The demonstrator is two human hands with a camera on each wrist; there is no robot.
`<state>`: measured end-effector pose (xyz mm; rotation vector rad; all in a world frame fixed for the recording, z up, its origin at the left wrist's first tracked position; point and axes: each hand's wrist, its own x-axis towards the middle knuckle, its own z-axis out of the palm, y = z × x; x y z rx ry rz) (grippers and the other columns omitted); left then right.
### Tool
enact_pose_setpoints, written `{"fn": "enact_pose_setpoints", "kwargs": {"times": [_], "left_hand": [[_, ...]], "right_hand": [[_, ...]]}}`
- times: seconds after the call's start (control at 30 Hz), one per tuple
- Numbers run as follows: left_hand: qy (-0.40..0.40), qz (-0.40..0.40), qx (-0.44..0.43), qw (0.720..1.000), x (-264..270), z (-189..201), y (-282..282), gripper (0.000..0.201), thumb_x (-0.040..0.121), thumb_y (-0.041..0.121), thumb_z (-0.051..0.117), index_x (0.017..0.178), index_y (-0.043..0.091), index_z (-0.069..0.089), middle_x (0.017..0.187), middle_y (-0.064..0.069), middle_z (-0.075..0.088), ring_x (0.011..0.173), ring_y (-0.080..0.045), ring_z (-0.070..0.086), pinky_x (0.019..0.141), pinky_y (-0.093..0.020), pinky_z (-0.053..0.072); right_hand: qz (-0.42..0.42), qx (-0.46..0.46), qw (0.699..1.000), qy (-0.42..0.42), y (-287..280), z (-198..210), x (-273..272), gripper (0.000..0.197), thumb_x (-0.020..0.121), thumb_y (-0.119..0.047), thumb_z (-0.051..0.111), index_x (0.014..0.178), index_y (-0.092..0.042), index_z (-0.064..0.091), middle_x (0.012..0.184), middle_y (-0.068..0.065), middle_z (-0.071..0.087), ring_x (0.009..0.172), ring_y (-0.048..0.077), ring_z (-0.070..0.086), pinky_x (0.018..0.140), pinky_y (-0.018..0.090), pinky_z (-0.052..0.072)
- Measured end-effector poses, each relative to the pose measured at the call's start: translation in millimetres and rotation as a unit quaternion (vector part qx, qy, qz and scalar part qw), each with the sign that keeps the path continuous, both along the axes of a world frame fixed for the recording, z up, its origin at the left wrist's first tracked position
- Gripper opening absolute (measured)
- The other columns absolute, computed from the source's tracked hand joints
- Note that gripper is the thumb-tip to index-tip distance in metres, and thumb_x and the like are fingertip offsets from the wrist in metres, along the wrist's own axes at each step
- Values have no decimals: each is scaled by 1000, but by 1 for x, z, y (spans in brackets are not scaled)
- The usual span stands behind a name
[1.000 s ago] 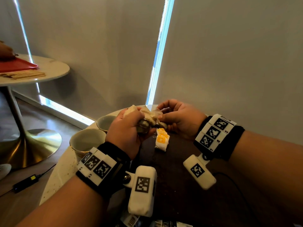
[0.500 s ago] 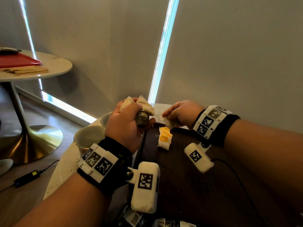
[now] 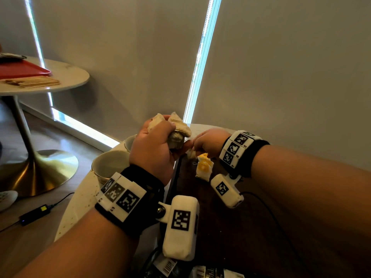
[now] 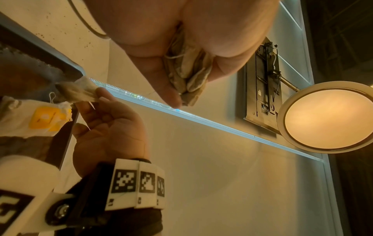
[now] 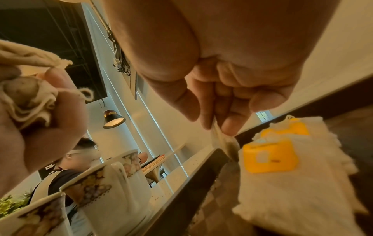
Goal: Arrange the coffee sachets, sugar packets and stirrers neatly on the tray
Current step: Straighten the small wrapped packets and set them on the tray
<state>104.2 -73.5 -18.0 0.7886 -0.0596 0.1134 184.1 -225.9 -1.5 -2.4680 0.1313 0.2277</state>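
Note:
My left hand (image 3: 167, 135) grips a crumpled bundle of beige sachets (image 3: 176, 129) above the tray's far left corner; the left wrist view shows the bundle (image 4: 187, 71) squeezed between thumb and fingers. To its right, my right hand (image 3: 195, 147) pinches a single beige sachet (image 3: 190, 154) by its top edge. That single sachet (image 5: 224, 140) hangs just over the tray beside a small stack of yellow-labelled sachets (image 3: 203, 167). The stack lies on the dark tray (image 3: 220, 227), near its far edge. No stirrers show on this tray.
Two patterned cups (image 3: 110, 163) stand on the white round table left of the tray. Barcoded packets (image 3: 168, 265) lie at the tray's near edge, and a black cable (image 3: 271, 217) crosses it. A side table at far left carries a red tray (image 3: 22, 70) and wooden sticks (image 3: 32, 82).
The hands were together at the bundle. The right hand has drawn one sachet away and lowered it beside the yellow-labelled stack, while the left keeps the bundle raised.

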Motion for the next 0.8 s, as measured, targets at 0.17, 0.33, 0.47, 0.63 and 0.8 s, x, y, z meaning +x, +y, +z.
{"fn": "enact_pose_setpoints", "kwargs": {"times": [0.17, 0.33, 0.47, 0.63, 0.8], "left_hand": [[2, 6, -8, 1000, -2, 3, -1, 16, 97, 7, 53, 104, 16, 63, 93, -10, 70, 73, -18, 75, 59, -31, 58], [5, 6, -14, 1000, -3, 4, -2, 15, 97, 6, 53, 105, 16, 63, 93, -11, 69, 70, -17, 75, 58, -31, 58], [8, -2, -15, 1000, -4, 6, -1, 15, 97, 6, 53, 104, 16, 62, 99, -14, 66, 74, -19, 73, 58, -30, 58], [7, -12, -8, 1000, -5, 5, -1, 15, 98, 7, 52, 104, 18, 61, 103, -13, 64, 88, -24, 69, 60, -30, 59], [14, -13, -9, 1000, -5, 4, 0, 15, 98, 7, 53, 106, 17, 61, 104, -14, 64, 88, -25, 69, 60, -30, 58]], "right_hand": [[-3, -55, 998, -12, 0, -6, 5, 30, 88, -22, 69, 111, -3, 73, 112, 14, 72, 102, 25, 68, 97, 40, 54], [12, -15, 1000, 14, -7, -8, 8, 35, 93, -21, 65, 122, -2, 68, 118, 15, 69, 81, 13, 59, 78, 23, 52], [20, -87, 996, 11, -12, -10, 13, 36, 91, -27, 62, 123, -12, 69, 126, 9, 67, 96, 16, 56, 99, 35, 50], [39, -133, 990, -2, -12, -4, 10, 36, 92, -20, 58, 126, -13, 66, 127, 8, 66, 106, 22, 61, 99, 35, 49], [62, -164, 983, -46, -5, 3, -1, 30, 93, -15, 55, 117, -16, 72, 108, -2, 67, 96, 14, 60, 89, 30, 52]]}}
